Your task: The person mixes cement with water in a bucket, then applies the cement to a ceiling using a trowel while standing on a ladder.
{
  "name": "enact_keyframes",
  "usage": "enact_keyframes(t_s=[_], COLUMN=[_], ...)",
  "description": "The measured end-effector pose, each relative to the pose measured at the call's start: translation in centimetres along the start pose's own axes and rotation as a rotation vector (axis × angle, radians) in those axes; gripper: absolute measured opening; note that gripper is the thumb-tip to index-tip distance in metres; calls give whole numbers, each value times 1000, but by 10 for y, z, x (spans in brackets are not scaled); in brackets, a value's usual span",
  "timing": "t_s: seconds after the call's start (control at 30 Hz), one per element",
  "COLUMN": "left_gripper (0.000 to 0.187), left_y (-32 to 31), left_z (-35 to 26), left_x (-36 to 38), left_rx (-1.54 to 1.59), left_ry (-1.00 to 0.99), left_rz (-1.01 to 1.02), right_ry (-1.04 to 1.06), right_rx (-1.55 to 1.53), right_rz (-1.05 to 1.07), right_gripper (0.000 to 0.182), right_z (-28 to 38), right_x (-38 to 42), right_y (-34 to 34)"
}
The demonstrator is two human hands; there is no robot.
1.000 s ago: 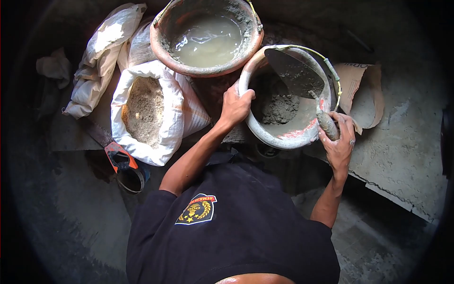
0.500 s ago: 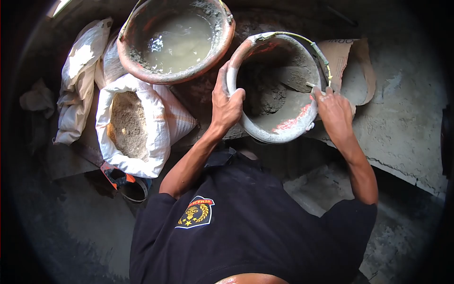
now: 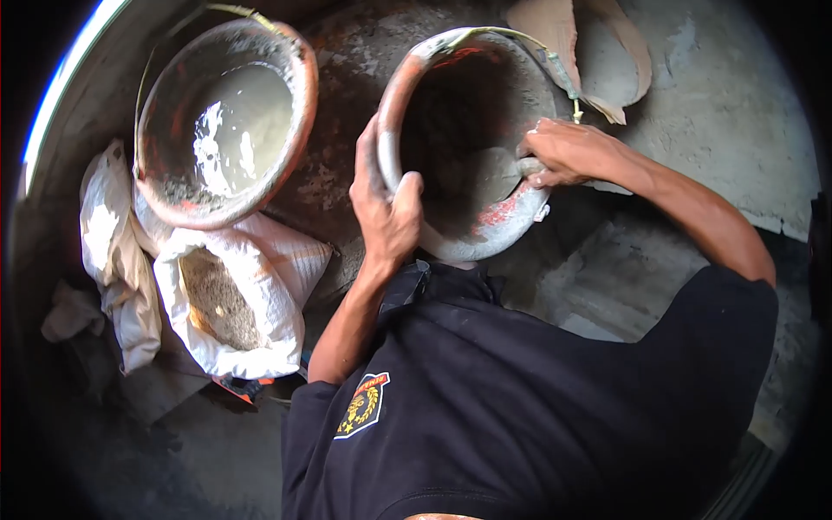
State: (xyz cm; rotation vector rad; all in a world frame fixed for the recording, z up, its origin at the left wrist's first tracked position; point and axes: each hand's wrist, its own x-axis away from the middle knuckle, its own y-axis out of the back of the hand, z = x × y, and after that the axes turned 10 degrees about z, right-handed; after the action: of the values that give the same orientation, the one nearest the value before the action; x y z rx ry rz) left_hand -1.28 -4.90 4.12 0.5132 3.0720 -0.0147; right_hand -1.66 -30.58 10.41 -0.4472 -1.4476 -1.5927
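Note:
A round bucket (image 3: pixel 392 108) with a worn reddish-grey rim is in front of my body, its opening tipped toward me. My left hand (image 3: pixel 383 208) is clamped on its left rim, thumb on the near side and fingers around the outside. Over the right rim, my right hand (image 3: pixel 576 152) is closed around the handle of a trowel (image 3: pixel 494 173). The trowel's blade reaches down into the bucket, beside wet grey mortar that lies mostly in shadow. A cord handle (image 3: pixel 511 36) arches over the bucket's far side.
A second bucket (image 3: pixel 305 95) at upper left holds cloudy water. Below it stands an open white sack (image 3: pixel 277 351) of sandy material, beside a crumpled sack (image 3: pixel 113 260). Torn cardboard (image 3: pixel 555 26) lies at upper right on a concrete surface (image 3: pixel 728 104). An orange-marked tool (image 3: pixel 236 390) is partly hidden under the sack.
The bucket tilts more toward me. My right hand has turned, its elbow raised outward, and the trowel blade has moved lower in the bucket. The camera view has also turned.

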Motion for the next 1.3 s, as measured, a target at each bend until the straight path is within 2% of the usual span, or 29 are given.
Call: enact_keyframes(t_s=[0.07,0.13,0.17,0.2,0.23,0.27,0.33,0.53,0.8,0.93,1.03,1.1,1.2,1.27,1.3], left_gripper=[66,66,66,66,67,67,67,70,71,71,70,70,69,69,69], left_y=[1,2,7,10,11,11,9,6,9,7,9,11,13,10,9], left_z=[3,8,13,17,11,14,21,5,9,10,18,15,22,27,29], left_x=[5,12,12,14,18,20,24,15,17,22,16,18,18,22,24], left_rx=[-62,-28,13,54,181,175,86,144,206,178,127,174,174,158,116], left_ry=[-42,7,20,40,207,212,87,100,152,184,76,133,98,73,46], left_rz=[1,-39,-42,-51,-56,-66,-111,-165,-132,-131,-187,-198,-225,-232,-203], right_ry=[-1,26,112,111,-35,-182,-118,-133,-181,-207,-172,-234,-286,-295,-214], right_rx=[-48,-325,-397,-399,-634,-865,-1150,-1330,-1493,-1468,-1362,-1282,-1202,-821,-630], right_rz=[69,154,-1,3,119,239,278,282,269,281,312,299,239,211,202], right_gripper=[49,46,38,38,35,32,27,27,28,24,24,27,33,41,58], right_z=[3,2,-5,1,11,19,26,6,-15,-9,12,23,31,20,7], right_x=[-11,-20,-22,-16,-10,-7,-15,-31,-27,-24,-1,20,18,-10,-32], right_y=[-5,-19,-37,-34,-26,-23,-28,-15,-2,-2,11,26,31,20,4])
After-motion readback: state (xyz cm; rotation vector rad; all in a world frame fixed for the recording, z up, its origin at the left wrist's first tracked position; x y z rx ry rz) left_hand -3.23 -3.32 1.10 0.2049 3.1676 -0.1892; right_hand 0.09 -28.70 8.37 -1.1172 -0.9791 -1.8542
